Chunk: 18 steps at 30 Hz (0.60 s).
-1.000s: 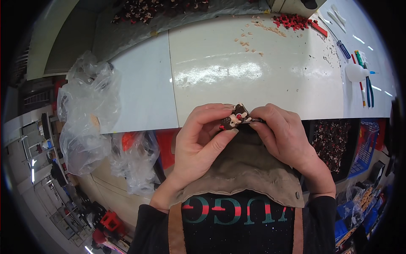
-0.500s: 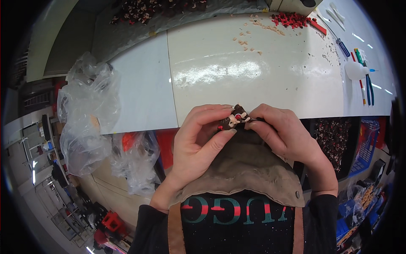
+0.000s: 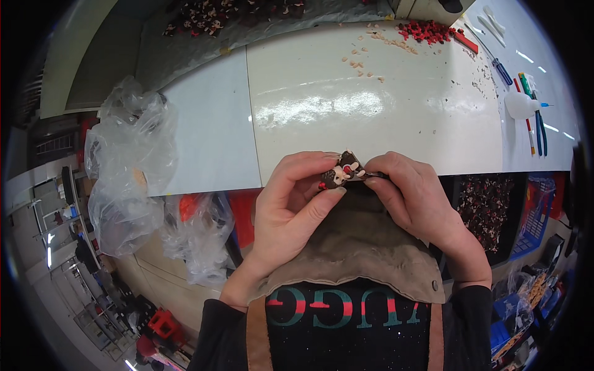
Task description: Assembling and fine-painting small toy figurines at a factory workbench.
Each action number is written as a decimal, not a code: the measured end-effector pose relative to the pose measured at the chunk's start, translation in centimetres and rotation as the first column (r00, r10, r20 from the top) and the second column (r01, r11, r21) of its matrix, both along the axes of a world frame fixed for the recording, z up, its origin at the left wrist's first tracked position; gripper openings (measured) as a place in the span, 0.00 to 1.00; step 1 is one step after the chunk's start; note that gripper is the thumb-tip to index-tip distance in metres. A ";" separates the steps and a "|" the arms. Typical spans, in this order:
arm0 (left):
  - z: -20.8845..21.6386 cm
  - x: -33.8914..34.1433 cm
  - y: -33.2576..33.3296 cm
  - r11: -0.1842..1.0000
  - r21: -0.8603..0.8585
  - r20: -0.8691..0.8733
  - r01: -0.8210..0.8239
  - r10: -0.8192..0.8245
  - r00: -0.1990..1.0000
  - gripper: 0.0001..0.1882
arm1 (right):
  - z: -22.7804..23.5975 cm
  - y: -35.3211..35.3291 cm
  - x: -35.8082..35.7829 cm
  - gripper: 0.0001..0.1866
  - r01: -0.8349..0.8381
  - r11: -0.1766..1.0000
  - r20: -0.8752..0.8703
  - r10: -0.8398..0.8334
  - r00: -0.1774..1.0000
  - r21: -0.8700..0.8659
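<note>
A small figurine [image 3: 336, 178], dark brown with cream and red parts, is pinched between the thumb and fingers of my left hand [image 3: 288, 201] at the table's near edge. My right hand [image 3: 416, 195] is closed on a thin dark tool [image 3: 376, 175], its thumb and forefinger pressed together. The tool's tip meets or nearly meets the figurine's right side; its exact kind is too small to make out. Both hands are over the brown apron [image 3: 352, 247].
Red bits [image 3: 426, 32] and cream bits [image 3: 396, 41] lie scattered at the far side. At the right are a blue-handled screwdriver [image 3: 502, 71], pliers [image 3: 541, 133] and a white bottle [image 3: 521, 106]. Plastic bags [image 3: 127, 173] hang at the left. A tray of figurines [image 3: 486, 207] sits below right.
The figurine has turned slightly in my left hand. My right hand has shifted a little, showing more of the thin tool beside the figurine.
</note>
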<state>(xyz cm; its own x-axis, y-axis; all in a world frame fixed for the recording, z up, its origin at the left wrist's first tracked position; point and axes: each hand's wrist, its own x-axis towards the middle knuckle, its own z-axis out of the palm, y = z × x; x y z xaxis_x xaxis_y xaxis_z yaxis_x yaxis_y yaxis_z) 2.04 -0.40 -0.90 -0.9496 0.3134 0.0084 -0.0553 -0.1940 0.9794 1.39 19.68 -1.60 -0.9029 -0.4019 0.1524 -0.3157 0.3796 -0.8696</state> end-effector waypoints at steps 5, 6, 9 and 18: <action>0.1 0.1 0.1 0.998 -0.059 -0.050 -0.002 -0.001 0.999 0.17 | 0.2 -0.1 0.1 0.09 0.036 0.997 -0.059 -0.032 0.998 0.069; 0.1 0.1 0.1 0.996 -0.083 -0.050 -0.018 0.014 0.999 0.17 | 0.1 -0.1 0.1 0.09 0.040 0.997 -0.082 -0.035 0.996 0.070; 0.2 0.3 0.0 0.992 -0.122 -0.052 -0.028 0.021 0.998 0.17 | 0.0 0.0 0.2 0.08 0.025 0.997 -0.074 -0.020 0.997 0.068; -0.3 3.4 -3.5 0.996 -0.085 0.057 -0.017 0.022 0.998 0.19 | -0.1 -2.1 1.0 0.07 -0.232 0.959 0.434 0.280 0.856 -0.161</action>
